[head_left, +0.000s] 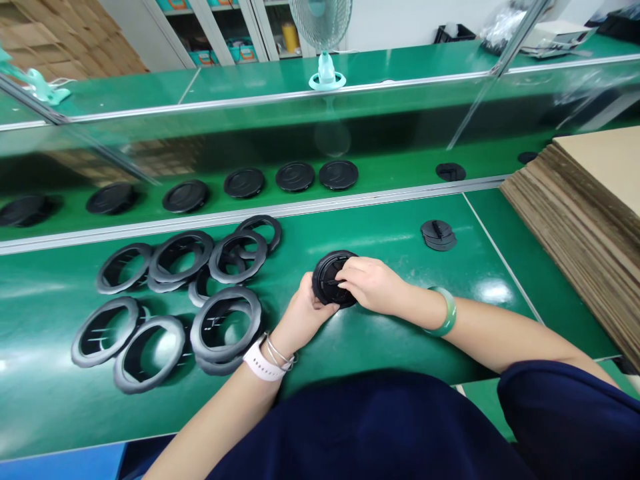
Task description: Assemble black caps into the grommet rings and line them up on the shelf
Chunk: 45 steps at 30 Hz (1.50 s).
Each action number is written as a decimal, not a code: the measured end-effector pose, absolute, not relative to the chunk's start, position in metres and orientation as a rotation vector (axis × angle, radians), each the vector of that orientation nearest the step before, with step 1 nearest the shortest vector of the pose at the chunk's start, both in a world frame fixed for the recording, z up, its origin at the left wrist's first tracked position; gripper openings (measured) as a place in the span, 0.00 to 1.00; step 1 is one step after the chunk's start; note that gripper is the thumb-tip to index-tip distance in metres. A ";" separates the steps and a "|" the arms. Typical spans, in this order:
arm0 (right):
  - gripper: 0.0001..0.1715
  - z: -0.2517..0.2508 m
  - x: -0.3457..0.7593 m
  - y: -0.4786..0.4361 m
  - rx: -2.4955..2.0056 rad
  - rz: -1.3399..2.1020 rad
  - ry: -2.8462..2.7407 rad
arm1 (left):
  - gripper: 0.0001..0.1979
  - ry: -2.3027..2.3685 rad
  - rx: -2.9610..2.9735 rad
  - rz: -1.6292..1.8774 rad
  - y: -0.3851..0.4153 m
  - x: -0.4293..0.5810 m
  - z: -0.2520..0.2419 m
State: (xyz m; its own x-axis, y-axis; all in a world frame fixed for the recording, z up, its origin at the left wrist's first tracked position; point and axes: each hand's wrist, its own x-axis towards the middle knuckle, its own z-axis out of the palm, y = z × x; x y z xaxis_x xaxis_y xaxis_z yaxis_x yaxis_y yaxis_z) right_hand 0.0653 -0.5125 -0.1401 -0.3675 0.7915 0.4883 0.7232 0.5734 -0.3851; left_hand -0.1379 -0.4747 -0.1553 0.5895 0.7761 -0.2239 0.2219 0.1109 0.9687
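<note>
A round black plastic disc (326, 279) lies in front of me on the green table (380, 233), gripped from both sides. My left hand (305, 312) is closed on its lower left edge, thumb up against the rim. My right hand (369, 283) covers its right side, fingers curled and pressing on its top face. Left of my hands lie several black plastic rings (226, 325), some overlapping. A small stack of black discs (439, 235) sits further back on the right.
A row of assembled black discs (295, 176) rests on the belt strip (400, 170) beyond a metal rail. Stacked cardboard sheets (585, 213) fill the right side. A small teal fan (325, 40) stands on the far bench.
</note>
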 end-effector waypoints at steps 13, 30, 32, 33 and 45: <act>0.09 -0.146 0.070 -0.512 -1.093 0.096 -2.149 | 0.27 0.891 1.359 0.518 -0.473 -0.136 -0.155; 0.23 -0.132 0.050 -0.523 -1.498 0.015 -2.318 | 0.27 0.966 1.396 0.528 -0.479 -0.133 -0.155; 0.23 -0.132 0.049 -0.521 -1.521 -0.006 -2.347 | 0.27 0.969 1.389 0.526 -0.480 -0.133 -0.154; 0.22 -0.132 0.049 -0.520 -1.529 -0.020 -2.363 | 0.27 0.971 1.392 0.522 -0.480 -0.133 -0.154; 0.20 -0.141 0.071 -0.506 -1.520 0.266 -1.681 | 0.30 0.937 1.297 0.627 -0.478 -0.129 -0.154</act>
